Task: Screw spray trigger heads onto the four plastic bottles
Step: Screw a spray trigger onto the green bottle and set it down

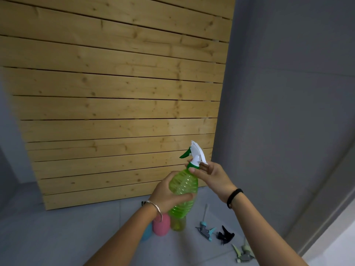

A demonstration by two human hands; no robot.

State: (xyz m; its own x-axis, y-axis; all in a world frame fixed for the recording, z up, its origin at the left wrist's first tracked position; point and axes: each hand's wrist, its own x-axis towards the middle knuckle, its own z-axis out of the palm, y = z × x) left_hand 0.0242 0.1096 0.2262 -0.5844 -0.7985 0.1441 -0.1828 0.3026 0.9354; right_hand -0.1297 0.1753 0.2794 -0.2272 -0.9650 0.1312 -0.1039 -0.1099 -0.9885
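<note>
While left hand (169, 194) wraps green bottle (183, 189) to stop it spinning, right hand (209, 175) pinches collar (193, 166) under trigger head (196, 152), prob. tightening; 3 heads on floor (76, 237) below.

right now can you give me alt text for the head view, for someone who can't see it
A person's left hand holds up a green bottle while the right hand grips the collar of its white spray head. Below on the grey floor stand other bottles, beside three loose trigger heads.

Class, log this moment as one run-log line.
left hand: grips green bottle | right hand: on collar | three heads loose
</note>
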